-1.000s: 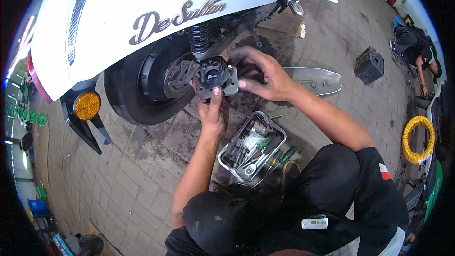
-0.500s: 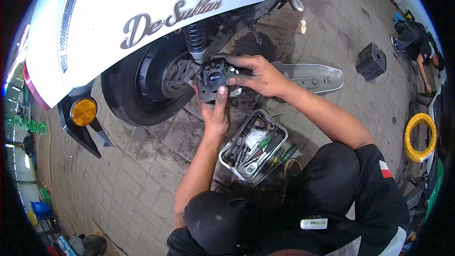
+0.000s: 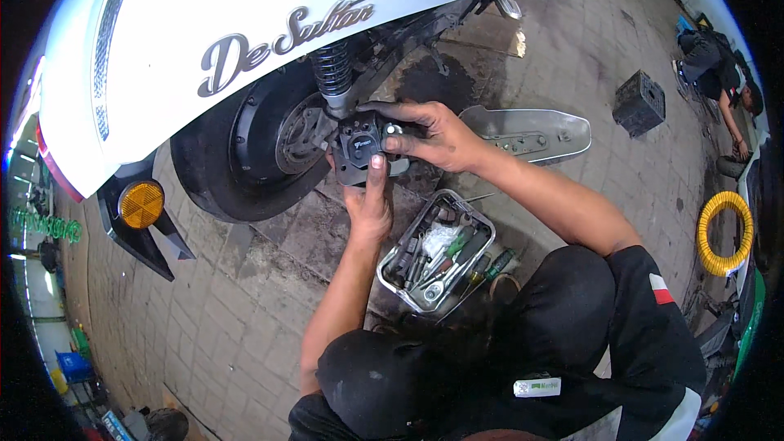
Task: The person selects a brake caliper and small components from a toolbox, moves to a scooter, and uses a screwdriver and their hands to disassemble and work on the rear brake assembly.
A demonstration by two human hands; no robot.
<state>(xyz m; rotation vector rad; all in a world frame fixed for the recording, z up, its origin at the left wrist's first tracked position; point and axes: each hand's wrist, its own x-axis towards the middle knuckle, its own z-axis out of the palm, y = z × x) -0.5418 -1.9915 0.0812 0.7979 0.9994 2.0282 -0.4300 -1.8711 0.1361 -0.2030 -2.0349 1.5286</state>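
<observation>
A black brake caliper (image 3: 357, 149) is held between my two hands, beside the rear wheel (image 3: 196, 165) of a white scooter (image 3: 180, 16). My left hand (image 3: 369, 206) grips it from below, thumb pressed on its front face. From the right, my right hand (image 3: 445, 139) closes index finger and thumb around its side, near small silver-coloured parts. Just left of the caliper is the brake disc (image 3: 292, 143); above it stands the black coil-spring shock absorber (image 3: 332, 73). The caliper's back and some left-hand fingers are hidden.
A metal tray (image 3: 385, 282) of sockets, screwdrivers and a ratchet lies on the paving below my hands. To the right are a long silver cover (image 3: 563, 132), a black crate (image 3: 639, 104) and a yellow coil (image 3: 723, 235). Another person (image 3: 719, 65) bends down at far right.
The scooter and the caliper appear slightly further left in the picture. My right fingers have shifted a little on the caliper's side; both hands keep hold of it.
</observation>
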